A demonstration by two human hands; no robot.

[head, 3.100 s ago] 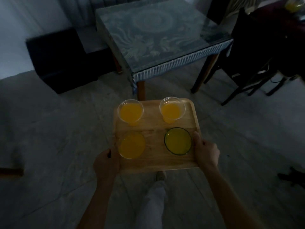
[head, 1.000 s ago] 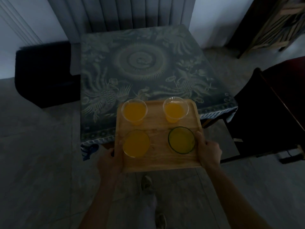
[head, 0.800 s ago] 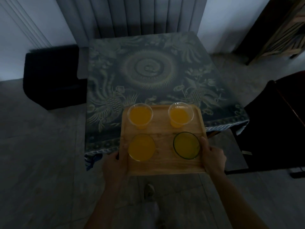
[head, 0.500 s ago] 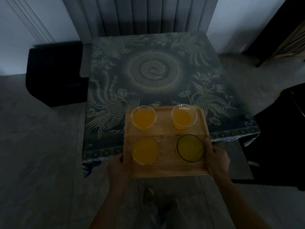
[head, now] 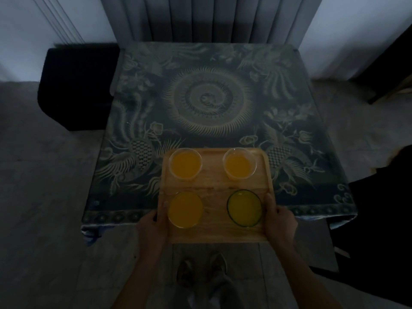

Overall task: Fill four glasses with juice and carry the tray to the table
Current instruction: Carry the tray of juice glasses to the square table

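Observation:
A wooden tray [head: 215, 186] carries several glasses of orange juice: two clear ones at its far side [head: 185, 163] [head: 239, 163], one clear glass near left [head: 185, 209] and a green-rimmed glass near right [head: 244, 208]. My left hand [head: 153, 228] grips the tray's near left edge and my right hand [head: 279, 224] grips its near right edge. The tray's far half hangs over the near edge of a square table [head: 209, 101] covered with a dark patterned cloth. Whether the tray touches the table I cannot tell.
A black box-like seat [head: 73, 85] stands left of the table. Grey curtains [head: 209, 18] hang behind it. A dark chair or cloth [head: 379, 219] fills the right side. My feet [head: 202, 268] stand on the grey floor below the tray.
I have walked up to the table; it now fills the middle of the view and the tray's far half is over its near edge. Both hands keep the same grip.

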